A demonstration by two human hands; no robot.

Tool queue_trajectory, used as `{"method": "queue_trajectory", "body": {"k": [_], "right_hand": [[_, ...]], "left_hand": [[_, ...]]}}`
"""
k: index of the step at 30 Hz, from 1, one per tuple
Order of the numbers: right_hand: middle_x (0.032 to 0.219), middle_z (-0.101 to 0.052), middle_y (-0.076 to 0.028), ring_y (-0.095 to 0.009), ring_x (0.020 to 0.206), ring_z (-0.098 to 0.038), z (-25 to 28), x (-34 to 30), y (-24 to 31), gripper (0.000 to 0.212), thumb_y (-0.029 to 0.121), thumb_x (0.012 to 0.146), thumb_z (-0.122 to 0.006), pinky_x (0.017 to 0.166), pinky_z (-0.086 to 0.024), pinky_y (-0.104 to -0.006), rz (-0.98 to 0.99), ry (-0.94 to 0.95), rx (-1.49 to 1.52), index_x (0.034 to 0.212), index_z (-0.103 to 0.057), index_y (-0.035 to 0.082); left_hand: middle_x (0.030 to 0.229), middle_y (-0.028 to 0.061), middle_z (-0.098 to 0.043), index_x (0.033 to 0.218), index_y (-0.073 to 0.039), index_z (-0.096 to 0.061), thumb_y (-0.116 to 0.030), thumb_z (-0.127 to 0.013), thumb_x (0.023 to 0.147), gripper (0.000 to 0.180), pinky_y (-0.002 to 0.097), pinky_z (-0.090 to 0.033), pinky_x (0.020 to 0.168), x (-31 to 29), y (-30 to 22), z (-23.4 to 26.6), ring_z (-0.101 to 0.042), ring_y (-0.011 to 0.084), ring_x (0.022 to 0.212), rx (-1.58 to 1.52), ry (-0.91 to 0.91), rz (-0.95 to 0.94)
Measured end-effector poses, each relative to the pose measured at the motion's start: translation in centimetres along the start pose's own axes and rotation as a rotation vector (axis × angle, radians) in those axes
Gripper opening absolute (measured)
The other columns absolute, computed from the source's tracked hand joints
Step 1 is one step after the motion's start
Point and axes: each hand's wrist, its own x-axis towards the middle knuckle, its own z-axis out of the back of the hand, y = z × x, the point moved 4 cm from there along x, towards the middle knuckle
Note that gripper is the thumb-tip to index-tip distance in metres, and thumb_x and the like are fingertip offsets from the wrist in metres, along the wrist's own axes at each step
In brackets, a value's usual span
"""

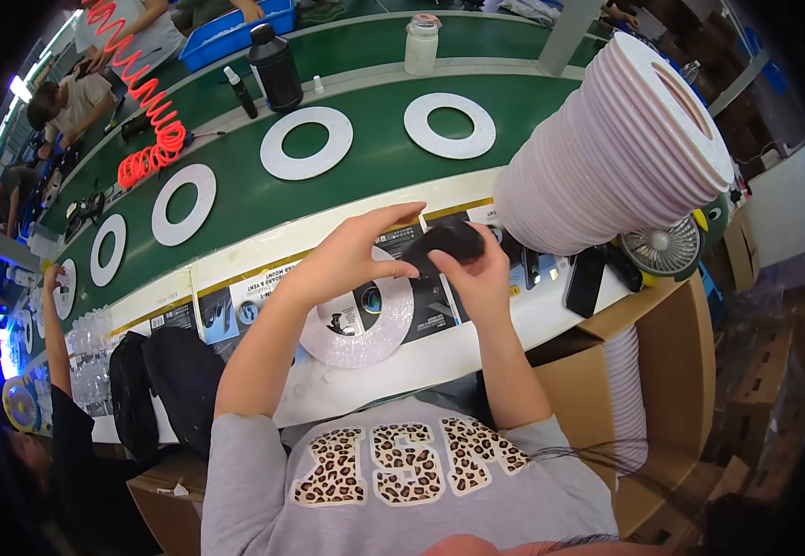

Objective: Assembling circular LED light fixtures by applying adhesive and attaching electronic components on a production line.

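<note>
My right hand (478,278) grips a dark, rounded black object (441,245) whose exact kind I cannot make out. Just left of it, my left hand (356,258) is open, thumb and fingers spread apart around a gap facing the object. Below both hands a flat white ring (379,345) lies on the white ledge, over printed boxes or sheets that show through its hole. A tall stack of ribbed white rings (597,153) leans at my right.
On the green conveyor (236,162) lie several white rings (306,143), with a black bottle (276,69) and a pale jar (422,44) behind. A red coiled hose (152,153) hangs left. A small fan (662,250) and a cardboard box (560,398) stand right. A co-worker's arm (54,324) reaches in at left.
</note>
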Motion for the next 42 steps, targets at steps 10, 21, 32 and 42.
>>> {"method": "queue_trajectory", "body": {"k": [10, 21, 32, 42], "right_hand": [[0.094, -0.067, -0.009, -0.013, 0.086, -0.065, -3.5, 0.4, -0.7, 0.036, 0.003, 0.078, -0.075, 0.076, -0.054, -0.0257, 0.039, 0.15, -0.346, 0.108, -0.057, -0.004], [0.091, -0.069, -0.009, -0.012, 0.083, -0.066, -3.9, 0.5, -1.0, 0.033, 0.003, 0.077, -0.076, 0.073, -0.054, -0.0247, 0.08, 0.126, -0.383, 0.104, -0.058, -0.004], [0.09, -0.069, -0.01, -0.013, 0.082, -0.067, -3.8, 0.6, -1.3, 0.031, 0.002, 0.077, -0.075, 0.073, -0.054, -0.0252, 0.062, 0.115, -0.359, 0.103, -0.058, -0.004], [0.092, -0.068, -0.01, -0.013, 0.084, -0.066, -3.3, -0.3, -0.3, 0.038, 0.006, 0.075, -0.077, 0.077, -0.053, -0.0254, 0.029, 0.143, -0.354, 0.107, -0.058, -0.004]], "left_hand": [[0.099, 0.0138, -0.07, 0.114, -0.001, -0.059, -0.002, -0.074, 0.072, 0.044, 0.0334, -0.05, 0.085, -3.2, 2.5, -1.4, -0.067, 0.0244, 0.095, -0.063, -0.159, 0.198], [0.092, 0.017, -0.07, 0.106, 0.001, -0.062, 0.005, -0.069, 0.071, 0.036, 0.0333, -0.053, 0.077, -3.8, 3.7, -2.0, -0.069, 0.0291, 0.091, 0.094, -0.376, 0.145], [0.091, 0.0166, -0.07, 0.105, 0.001, -0.063, 0.005, -0.069, 0.071, 0.035, 0.0332, -0.054, 0.076, -3.8, 3.9, -2.2, -0.069, 0.0282, 0.089, 0.103, -0.389, 0.159], [0.092, 0.0167, -0.069, 0.113, -0.004, -0.06, -0.006, -0.072, 0.074, 0.042, 0.036, -0.054, 0.072, -4.5, 3.0, -2.5, -0.068, 0.0331, 0.084, 0.108, -0.334, 0.144]]}}
